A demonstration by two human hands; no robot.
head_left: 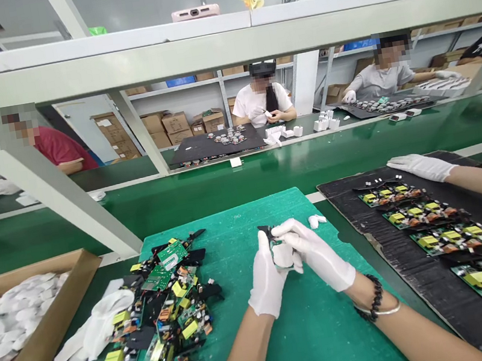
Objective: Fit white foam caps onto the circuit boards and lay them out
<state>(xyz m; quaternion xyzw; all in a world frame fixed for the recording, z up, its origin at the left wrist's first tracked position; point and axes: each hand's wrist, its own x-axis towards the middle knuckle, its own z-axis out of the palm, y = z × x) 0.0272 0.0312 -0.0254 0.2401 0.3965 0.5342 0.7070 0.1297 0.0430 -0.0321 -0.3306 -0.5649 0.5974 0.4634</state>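
Observation:
In white gloves, my left hand and my right hand meet above the green mat. Between them they hold a small circuit board with a round white piece on it and a black part at its top. Fingers hide much of the board. Left of my hands lies a heap of circuit boards with yellow, black and orange parts. Two small white pieces rest on the mat just beyond my right hand.
A cardboard box of round white pieces stands at the left, beside loose white gloves. On the right, a co-worker's gloved hand touches a black board with rows of circuit boards. Several people sit beyond the frame's bar.

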